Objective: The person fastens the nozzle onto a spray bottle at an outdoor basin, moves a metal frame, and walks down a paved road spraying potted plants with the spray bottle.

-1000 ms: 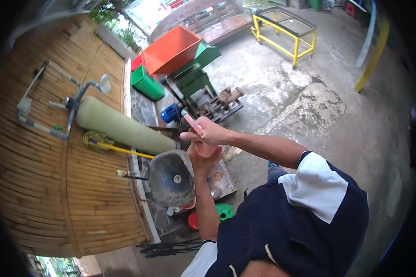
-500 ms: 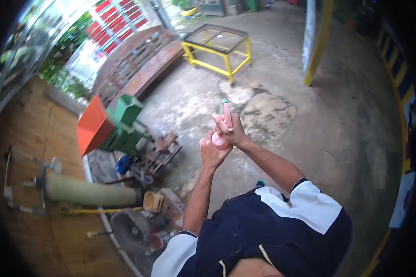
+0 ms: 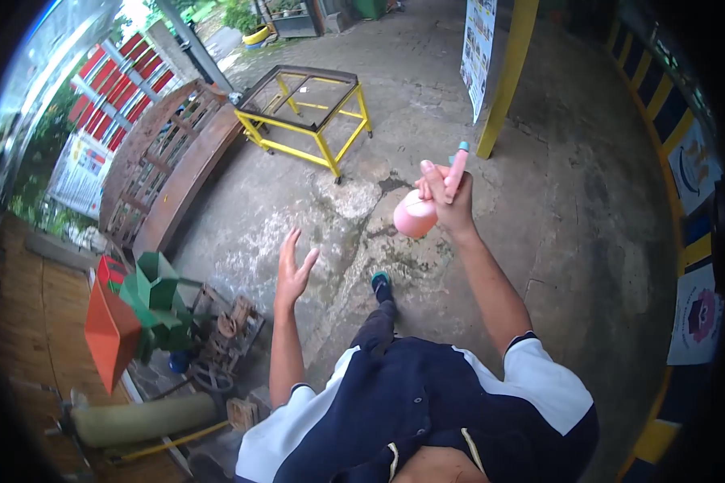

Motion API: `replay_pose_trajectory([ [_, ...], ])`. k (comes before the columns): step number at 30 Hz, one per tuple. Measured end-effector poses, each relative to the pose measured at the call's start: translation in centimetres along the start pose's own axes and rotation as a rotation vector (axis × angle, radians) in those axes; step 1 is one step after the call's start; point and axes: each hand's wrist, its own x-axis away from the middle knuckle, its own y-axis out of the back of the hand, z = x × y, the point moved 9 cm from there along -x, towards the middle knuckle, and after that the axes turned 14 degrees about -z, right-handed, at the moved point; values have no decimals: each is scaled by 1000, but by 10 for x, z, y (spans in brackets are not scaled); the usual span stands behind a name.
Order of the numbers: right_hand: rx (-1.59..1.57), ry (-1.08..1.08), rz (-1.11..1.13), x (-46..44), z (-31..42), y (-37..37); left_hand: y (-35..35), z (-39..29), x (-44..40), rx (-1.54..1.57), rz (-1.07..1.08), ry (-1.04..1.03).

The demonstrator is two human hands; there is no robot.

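My right hand [image 3: 453,196] is closed around a pink object [image 3: 416,214] with a rounded body and a narrow, handle-like part that ends in a teal tip. The rounded body hangs to the left of the fingers, and the teal tip points up past them. Off to the left, my left hand [image 3: 292,270] is held out over the concrete floor with its fingers apart and nothing in it. A clear gap separates the two hands. Part of the pink object is hidden behind my right fingers.
A yellow-framed table [image 3: 325,149] stands ahead, beside a wooden bench [image 3: 187,177]. An orange and green machine [image 3: 149,310] is at the left, above a pale cylinder [image 3: 149,419]. A yellow post [image 3: 507,76] rises at the upper right. My shoe [image 3: 380,282] shows below.
My left hand has let go of the pink object and moved away to the left. My right hand still holds it. The view has swung right, away from the sink.
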Motion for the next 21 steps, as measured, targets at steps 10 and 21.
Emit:
replay_pose_trajectory([
  [10,-22,-56,-301,-208,-114,-35,-216,80,-204,567,300,314],
  [21,-149,-72,-356,-422,-233,-76,-441,-57,-438,997,308,237],
])
